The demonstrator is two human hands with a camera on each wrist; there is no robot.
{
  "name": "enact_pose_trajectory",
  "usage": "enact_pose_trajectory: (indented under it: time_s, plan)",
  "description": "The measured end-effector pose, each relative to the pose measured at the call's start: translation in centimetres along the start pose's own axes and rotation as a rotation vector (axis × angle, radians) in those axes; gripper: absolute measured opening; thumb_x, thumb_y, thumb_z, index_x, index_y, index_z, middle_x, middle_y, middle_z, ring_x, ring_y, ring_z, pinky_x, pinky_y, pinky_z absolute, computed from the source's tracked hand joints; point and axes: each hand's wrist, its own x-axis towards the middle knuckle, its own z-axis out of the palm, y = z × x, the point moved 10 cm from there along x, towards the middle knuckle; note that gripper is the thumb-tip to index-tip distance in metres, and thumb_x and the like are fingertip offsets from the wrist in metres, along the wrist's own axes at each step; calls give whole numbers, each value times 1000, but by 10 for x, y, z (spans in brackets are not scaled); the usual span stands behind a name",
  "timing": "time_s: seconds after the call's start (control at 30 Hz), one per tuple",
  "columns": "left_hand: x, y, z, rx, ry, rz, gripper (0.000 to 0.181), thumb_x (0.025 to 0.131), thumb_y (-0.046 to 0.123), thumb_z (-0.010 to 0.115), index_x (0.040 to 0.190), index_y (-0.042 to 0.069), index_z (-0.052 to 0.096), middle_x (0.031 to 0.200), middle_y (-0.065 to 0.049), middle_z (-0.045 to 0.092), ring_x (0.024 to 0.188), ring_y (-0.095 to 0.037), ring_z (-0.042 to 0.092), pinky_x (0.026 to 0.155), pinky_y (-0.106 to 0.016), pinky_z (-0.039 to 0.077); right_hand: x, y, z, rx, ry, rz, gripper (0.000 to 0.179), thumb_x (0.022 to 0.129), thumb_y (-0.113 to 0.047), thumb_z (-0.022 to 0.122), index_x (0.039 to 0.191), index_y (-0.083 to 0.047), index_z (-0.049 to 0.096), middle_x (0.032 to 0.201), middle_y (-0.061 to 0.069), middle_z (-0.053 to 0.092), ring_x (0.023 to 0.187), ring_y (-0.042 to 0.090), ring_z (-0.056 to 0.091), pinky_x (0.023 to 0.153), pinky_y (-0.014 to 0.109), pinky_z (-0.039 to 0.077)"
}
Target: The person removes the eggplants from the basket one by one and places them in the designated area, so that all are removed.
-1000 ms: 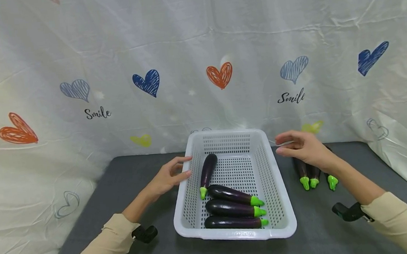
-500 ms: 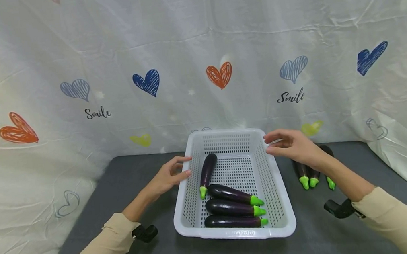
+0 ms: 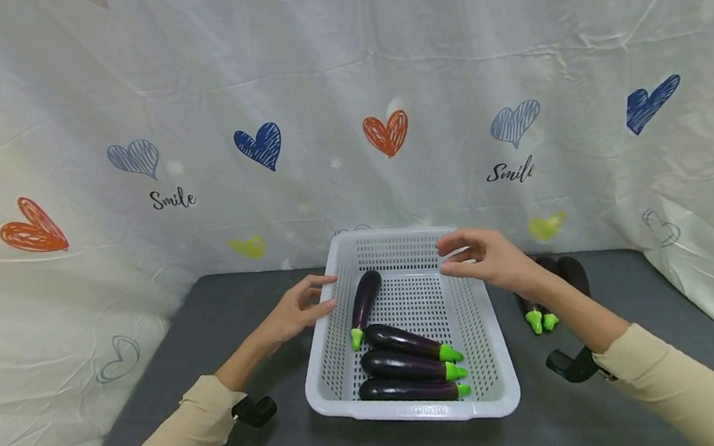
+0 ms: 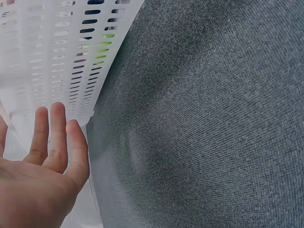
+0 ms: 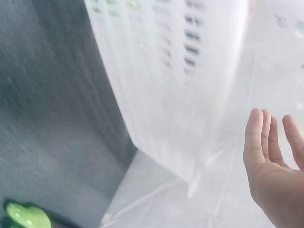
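A white perforated plastic basket holds several dark purple eggplants with green caps. One eggplant lies lengthwise by the left wall; the others, such as the middle eggplant, lie crosswise near the front. My left hand is at the basket's left rim with loosely bent fingers, its fingertips at the edge; the left wrist view shows the fingers close against the slotted side wall. My right hand hovers above the basket's far right corner, nothing in its fingers. The right wrist view shows its palm bare.
More eggplants lie on the dark grey tabletop right of the basket, partly hidden by my right forearm. A green cap shows low in the right wrist view. Behind the table hangs a white curtain printed with hearts.
My right hand has moved left, from beside the basket near the loose eggplants to above its right rim. My left hand and the eggplants in the basket have stayed put.
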Motion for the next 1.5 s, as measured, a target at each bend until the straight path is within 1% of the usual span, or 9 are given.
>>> enact_pose_trajectory:
  time_s: [0.27, 0.43, 0.63, 0.73, 0.8, 1.0, 1.13, 1.3, 1.5]
  plan:
    - [0, -2, 0, -6, 2, -9, 53, 103, 19, 65, 152, 15, 45, 128, -20, 55, 109, -34, 63, 85, -49, 56, -7, 5, 34, -17, -14, 47, 44, 92, -16, 80, 130, -1, 63, 124, 16, 61, 108, 30, 65, 86, 38, 56]
    - [1, -3, 0, -4, 4, -9, 53, 103, 19, 64, 152, 15, 44, 126, -21, 56, 108, -34, 63, 84, -49, 57, -12, 3, 51, -6, 2, 57, 51, 89, -17, 83, 131, 2, 61, 125, 16, 60, 112, 37, 62, 92, 44, 54]
    - [0, -3, 0, -3, 0, -6, 53, 103, 20, 64, 153, 15, 44, 127, -21, 55, 108, -35, 62, 86, -49, 56, -16, 4, 67, 48, 28, 97, 58, 88, -19, 84, 134, 4, 57, 130, 16, 59, 118, 45, 57, 97, 51, 50]
    - [0, -2, 1, -5, 0, -7, 53, 104, 21, 64, 153, 15, 44, 128, -21, 55, 109, -36, 61, 86, -50, 56, -16, 5, 73, 47, 40, 105, 58, 87, -19, 84, 133, 3, 58, 130, 16, 59, 119, 46, 57, 98, 54, 48]
    - [0, -2, 1, -8, -1, -8, 54, 104, 21, 64, 153, 15, 43, 128, -21, 54, 110, -37, 61, 86, -50, 56, -15, 7, 76, 41, 55, 114, 58, 86, -20, 85, 132, 3, 59, 129, 16, 60, 118, 46, 57, 97, 53, 49]
    - [1, -3, 1, -14, -7, -1, 53, 104, 20, 63, 153, 14, 43, 128, -22, 54, 109, -37, 61, 85, -49, 56, -15, 14, 83, 35, 92, 152, 59, 83, -19, 87, 130, 5, 60, 130, 22, 58, 118, 45, 57, 97, 53, 49]
    - [0, -3, 1, -10, -4, -6, 53, 104, 20, 63, 153, 15, 43, 129, -22, 54, 109, -36, 62, 85, -50, 56, -14, 19, 90, 26, 94, 176, 60, 81, -20, 89, 128, 5, 62, 129, 23, 59, 116, 43, 59, 97, 52, 49]
    - [0, -3, 1, -7, -3, -12, 53, 104, 21, 63, 153, 17, 43, 131, -21, 53, 110, -35, 62, 85, -50, 56, -13, 24, 98, 46, 84, 215, 59, 80, -18, 90, 127, 5, 63, 127, 22, 60, 116, 42, 59, 97, 51, 50]
    - [0, -3, 1, -11, -6, -13, 53, 104, 20, 63, 153, 17, 43, 131, -21, 55, 110, -34, 62, 87, -51, 55, -10, 28, 104, 31, 67, 242, 58, 77, -17, 91, 125, 4, 66, 124, 21, 62, 110, 39, 61, 92, 48, 52]
